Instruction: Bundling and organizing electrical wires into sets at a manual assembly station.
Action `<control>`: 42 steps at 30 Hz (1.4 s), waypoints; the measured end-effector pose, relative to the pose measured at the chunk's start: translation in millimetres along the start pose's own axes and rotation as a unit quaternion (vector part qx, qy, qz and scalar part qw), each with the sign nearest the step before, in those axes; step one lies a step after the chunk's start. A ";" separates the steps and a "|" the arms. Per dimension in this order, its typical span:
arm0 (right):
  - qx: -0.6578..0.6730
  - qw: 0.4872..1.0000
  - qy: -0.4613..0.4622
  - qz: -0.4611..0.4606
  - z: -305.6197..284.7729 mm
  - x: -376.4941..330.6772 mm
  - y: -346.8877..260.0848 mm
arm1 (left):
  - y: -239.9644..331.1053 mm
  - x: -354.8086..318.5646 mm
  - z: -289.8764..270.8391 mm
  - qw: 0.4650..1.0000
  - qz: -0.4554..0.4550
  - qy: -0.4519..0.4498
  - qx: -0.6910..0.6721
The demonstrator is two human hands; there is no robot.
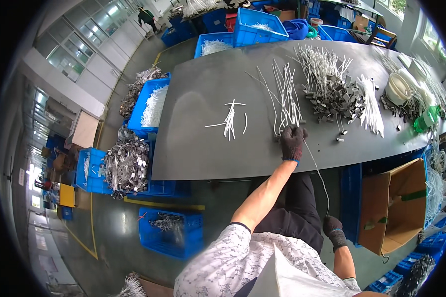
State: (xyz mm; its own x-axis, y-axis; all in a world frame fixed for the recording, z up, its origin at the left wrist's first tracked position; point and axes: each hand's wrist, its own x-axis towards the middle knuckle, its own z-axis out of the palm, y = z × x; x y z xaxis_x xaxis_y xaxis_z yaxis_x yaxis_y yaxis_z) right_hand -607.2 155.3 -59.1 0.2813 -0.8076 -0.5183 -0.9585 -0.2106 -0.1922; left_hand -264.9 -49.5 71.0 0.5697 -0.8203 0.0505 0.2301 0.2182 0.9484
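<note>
right hand (334,228) grip clamps the low end of a white wire (316,168); left hand (293,139) grip pinches it at the worktop (203,143) edge. risk: tension drags the bundle (286,99) off.

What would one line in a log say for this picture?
left hand: gripping white wire on grey table | right hand: holding wire's other end, low by lap
</note>
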 end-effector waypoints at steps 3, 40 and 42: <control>0.016 1.000 -0.001 0.002 21.1 -10.2 19.0 | 3.4 -5.0 -0.7 0.990 -0.110 -0.086 0.020; 0.407 0.865 0.295 -0.006 -209.4 194.6 -130.7 | -33.6 19.6 -52.8 0.919 -0.071 -0.254 0.292; 0.162 0.869 0.466 0.048 -199.9 229.6 -76.7 | -12.4 43.1 -53.6 0.891 -0.038 -0.241 0.382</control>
State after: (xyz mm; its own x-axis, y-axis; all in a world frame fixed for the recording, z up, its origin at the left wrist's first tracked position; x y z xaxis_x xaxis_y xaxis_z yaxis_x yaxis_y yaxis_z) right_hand -478.3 -124.0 3.3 -0.1036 -0.9398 0.3256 -0.8702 -0.0729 -0.4872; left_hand -201.0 -59.2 44.6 0.1273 -0.9895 -0.0691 -0.4553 -0.1201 0.8822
